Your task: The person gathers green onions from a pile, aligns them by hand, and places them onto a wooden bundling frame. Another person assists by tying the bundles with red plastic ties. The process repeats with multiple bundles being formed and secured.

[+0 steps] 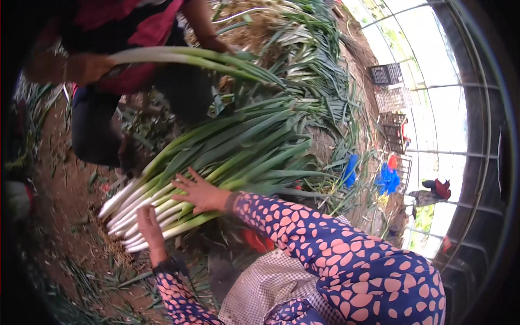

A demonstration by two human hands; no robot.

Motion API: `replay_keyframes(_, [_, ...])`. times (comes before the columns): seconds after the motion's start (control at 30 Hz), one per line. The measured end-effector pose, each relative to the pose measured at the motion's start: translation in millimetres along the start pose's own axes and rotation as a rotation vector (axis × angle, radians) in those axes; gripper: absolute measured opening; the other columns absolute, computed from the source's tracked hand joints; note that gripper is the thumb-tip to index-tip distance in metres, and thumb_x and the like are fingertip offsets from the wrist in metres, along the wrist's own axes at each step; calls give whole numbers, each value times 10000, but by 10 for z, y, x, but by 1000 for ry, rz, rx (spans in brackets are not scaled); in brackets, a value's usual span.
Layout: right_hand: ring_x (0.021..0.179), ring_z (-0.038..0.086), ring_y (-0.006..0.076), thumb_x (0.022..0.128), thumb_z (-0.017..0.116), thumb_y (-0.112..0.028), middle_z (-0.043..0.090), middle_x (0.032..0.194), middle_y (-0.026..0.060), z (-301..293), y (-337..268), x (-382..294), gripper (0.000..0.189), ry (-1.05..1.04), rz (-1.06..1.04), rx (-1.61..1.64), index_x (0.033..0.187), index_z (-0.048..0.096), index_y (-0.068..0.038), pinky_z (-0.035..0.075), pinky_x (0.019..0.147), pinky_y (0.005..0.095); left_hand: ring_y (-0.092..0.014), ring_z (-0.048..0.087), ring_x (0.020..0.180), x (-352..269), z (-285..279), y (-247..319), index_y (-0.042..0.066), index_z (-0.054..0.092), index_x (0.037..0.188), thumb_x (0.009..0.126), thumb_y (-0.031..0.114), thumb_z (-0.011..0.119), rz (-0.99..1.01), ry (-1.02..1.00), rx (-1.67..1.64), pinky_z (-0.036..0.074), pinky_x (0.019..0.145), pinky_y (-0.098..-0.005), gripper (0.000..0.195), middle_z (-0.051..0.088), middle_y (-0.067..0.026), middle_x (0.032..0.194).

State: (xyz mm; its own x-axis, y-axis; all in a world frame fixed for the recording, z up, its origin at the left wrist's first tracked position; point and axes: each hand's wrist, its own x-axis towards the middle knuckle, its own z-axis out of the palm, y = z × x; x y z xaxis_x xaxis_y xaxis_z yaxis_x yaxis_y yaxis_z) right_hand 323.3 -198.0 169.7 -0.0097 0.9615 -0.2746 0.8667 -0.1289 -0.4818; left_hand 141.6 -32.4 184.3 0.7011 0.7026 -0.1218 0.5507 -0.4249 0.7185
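A row of long green onions or leeks lies before me, white shanks and roots at the lower left, green leaves at the upper right. My right hand rests palm down on the stalks where white turns green, its fingers spread. Nearer the root ends, my left hand touches the white shanks from above, gripping none that I can see. Across from me a co-worker holds a few more stalks level, one hand at the white end, the other near the leaves.
Heaped stalks with roots and leaves lie at the top. Plastic crates stand along the right, near blue plastic material. Leaf scraps litter the soil. Another person is at the far right. The co-worker's legs adjoin the row.
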Motion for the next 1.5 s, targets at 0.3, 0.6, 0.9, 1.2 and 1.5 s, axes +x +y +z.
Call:
replay_keyframes(0.3, [916,603,330,733,677,-145,596,989,105,-948,966,-2028,339,375,243,486,1062,630,-84,481,825,422,-238,554,801,-20,1527,2921,-6,593,915,899,0,561,151,-138,-358,455,732,-322,36,576,-100,874])
replay_keyframes(0.6, [933,650,305,823,638,-159,665,1007,145,-291,3034,-4891,260,830,1230,746,1055,649,-43,508,836,373,-343,615,971,242,4851,5014,19,643,1025,852,107,622,377,-787,-299,487,854,-398,195,632,-156,1032])
replay_keyframes(0.9, [893,659,258,805,646,-152,655,952,132,1114,3181,-5679,288,524,1254,1045,1065,639,-27,517,811,358,-406,552,1120,1331,7266,3834,-24,587,1151,820,103,584,397,-680,472,472,935,-458,354,601,-253,1144])
replay_keyframes(1.2, [887,637,344,785,650,-199,652,964,158,1909,3354,-5806,302,475,1214,1117,1040,649,-37,516,806,400,-317,601,1057,1626,7920,3120,80,583,1113,857,105,570,692,-501,915,504,844,-456,258,605,-132,1130])
replay_keyframes(1.5, [979,625,201,922,610,-246,658,1050,100,1701,4996,-5191,386,1168,1350,1925,1228,567,-15,481,912,348,-358,678,924,677,7636,3630,88,691,998,717,294,688,322,-1288,712,545,794,-465,348,697,-197,974])
